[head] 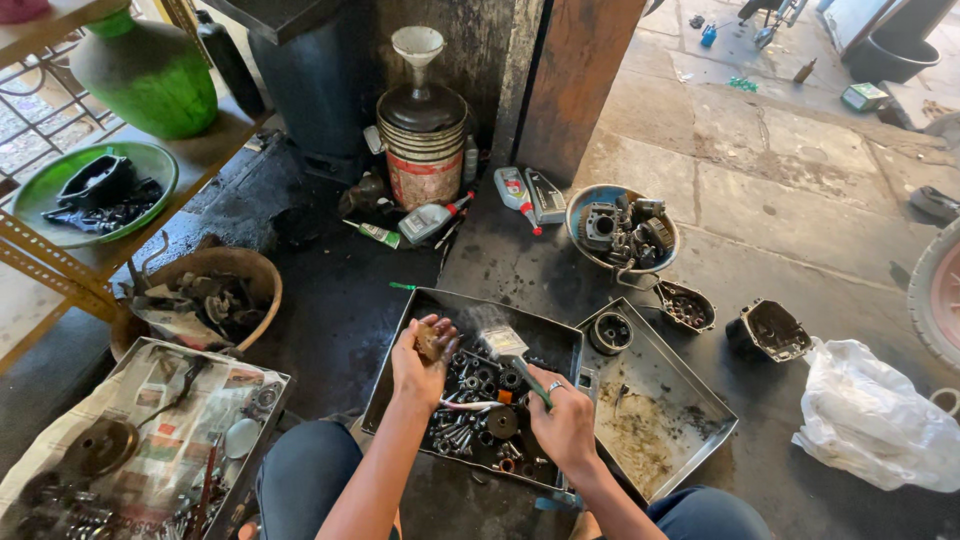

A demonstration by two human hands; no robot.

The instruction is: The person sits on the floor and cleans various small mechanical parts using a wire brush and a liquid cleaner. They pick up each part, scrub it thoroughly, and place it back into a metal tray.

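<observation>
Two metal trays lie on the floor: the dark tray [556,345] under the fingers, the paler tray [690,395] just beside them. Beyond the fingertips lie three small bottles: a white one [430,220], a red-capped one [514,192], a grey one [546,196].

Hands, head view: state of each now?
Left hand: closed on small brown greasy metal part.
Right hand: closed on green-handled paintbrush.

Repair workshop, oil-stained floor [330,330], tray of bolts and gears [560,345], engine parts basin [590,200], oil bottles [430,220]
</observation>
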